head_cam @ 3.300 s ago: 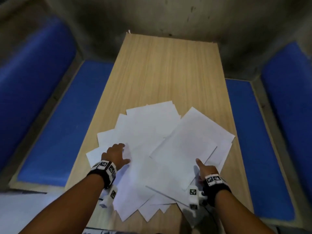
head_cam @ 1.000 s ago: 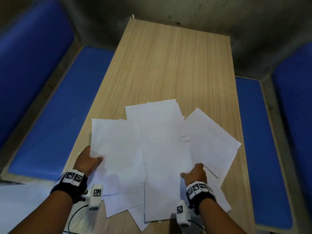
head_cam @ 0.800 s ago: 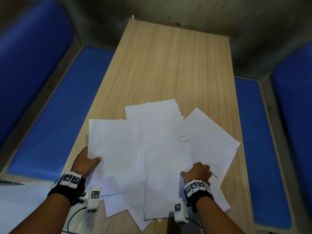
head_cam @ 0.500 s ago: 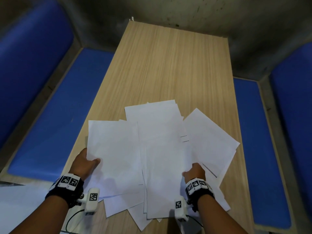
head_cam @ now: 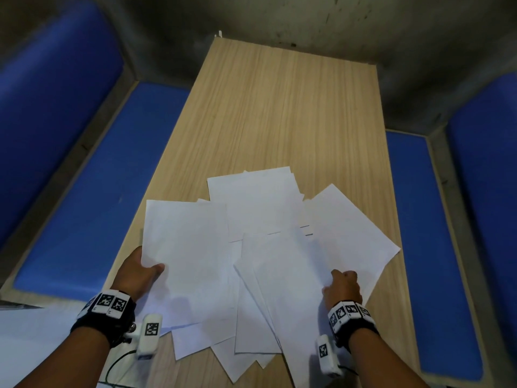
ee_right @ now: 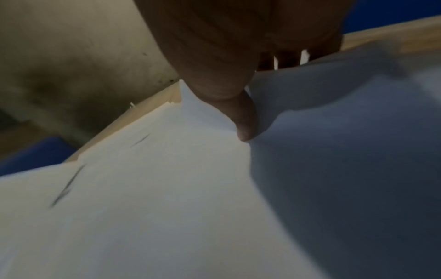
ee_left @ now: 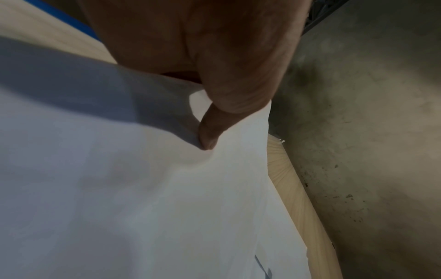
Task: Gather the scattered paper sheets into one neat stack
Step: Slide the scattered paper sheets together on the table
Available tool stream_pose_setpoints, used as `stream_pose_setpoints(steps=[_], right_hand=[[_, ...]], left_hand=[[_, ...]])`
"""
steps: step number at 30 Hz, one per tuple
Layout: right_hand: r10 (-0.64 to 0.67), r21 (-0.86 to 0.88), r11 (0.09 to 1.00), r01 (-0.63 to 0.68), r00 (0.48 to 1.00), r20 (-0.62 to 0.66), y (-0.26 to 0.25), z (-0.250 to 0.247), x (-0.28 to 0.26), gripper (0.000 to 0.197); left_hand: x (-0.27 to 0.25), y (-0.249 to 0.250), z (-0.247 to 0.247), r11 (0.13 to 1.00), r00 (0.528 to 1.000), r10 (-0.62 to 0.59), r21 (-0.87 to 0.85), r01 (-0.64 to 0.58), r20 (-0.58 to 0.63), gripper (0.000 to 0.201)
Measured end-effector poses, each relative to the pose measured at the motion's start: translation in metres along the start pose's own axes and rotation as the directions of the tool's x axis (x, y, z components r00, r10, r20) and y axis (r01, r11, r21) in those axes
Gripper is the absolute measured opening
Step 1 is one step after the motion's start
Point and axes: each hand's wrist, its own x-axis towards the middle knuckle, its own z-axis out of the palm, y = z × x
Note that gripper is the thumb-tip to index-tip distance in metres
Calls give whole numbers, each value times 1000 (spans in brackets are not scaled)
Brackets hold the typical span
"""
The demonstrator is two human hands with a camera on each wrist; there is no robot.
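Setting: long wooden table (head_cam: pixel 282 113) seen from above, blue cushioned benches (head_cam: pixel 92 191) along both sides, stained grey wall (head_cam: pixel 293 21) at the far end.

Paper sheets: white paper sheets (head_cam: pixel 260 219) fanned loosely across the near half of the table, overlapping at different angles, several corners jutting past the near edge. Not yet squared into one stack.

Left sheet: large white sheet (head_cam: pixel 187 259) on top of the left part of the pile, its left edge lifted slightly off the wood.

Left hand: left hand (head_cam: pixel 137 273) at the left edge of that sheet, thumb (ee_left: pixel 210 136) pressed on top, fingers tucked out of sight beneath; pinching the paper. Dent in the paper under the thumb tip in the left wrist view.

Right hand: right hand (head_cam: pixel 342 287) at the right side of the pile, knuckles up, fingers curled. Thumb (ee_right: pixel 245 122) pressed down on a sheet, other fingers under a raised fold of paper; gripping sheets between thumb and fingers.

Right sheets: angled sheets (head_cam: pixel 349 236) spreading toward the table's right edge, a few short dark printed lines (head_cam: pixel 306 231) near the middle of the pile.

Wrists: black bands with white square-patterned tags (head_cam: pixel 110 302) on both wrists, small white camera units hanging below.
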Motion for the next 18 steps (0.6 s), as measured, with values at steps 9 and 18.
stream_pose_setpoints(steps=[9,18], right_hand=[[-253,447,875,187,963,91,7,-79,-10,55],[-202,501,856,130,975,92,-7,-58,-22,31]], left_hand=[[-6,3,-1,987,998,17,-160,-7,61,48],[-4,-1,13,989,999,-6,-148,12,44,55]])
